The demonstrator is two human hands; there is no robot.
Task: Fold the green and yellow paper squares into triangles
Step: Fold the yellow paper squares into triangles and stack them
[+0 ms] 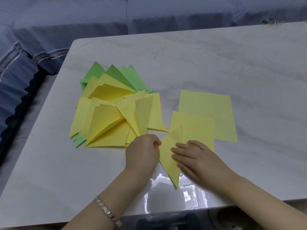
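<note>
A yellow paper [167, 156], partly folded, lies on the white table [216, 63] near its front edge, its point aimed toward me. My left hand [142, 153] is curled into a fist and presses on the paper's left edge. My right hand [194, 158] lies flat on the paper's right side, fingers spread and pointing left. A flat yellow square [207, 112] lies behind, with another yellow sheet [196, 128] overlapping it under the folded piece. To the left sits a pile of folded yellow triangles [109, 127], with folded green triangles [126, 75] behind it.
A blue-covered sofa [66, 22] runs along the table's far and left sides. A small metallic object [272, 22] lies at the far right table edge. A dark object [169, 221] shows below the table's front edge. A bracelet [108, 211] is on my left wrist.
</note>
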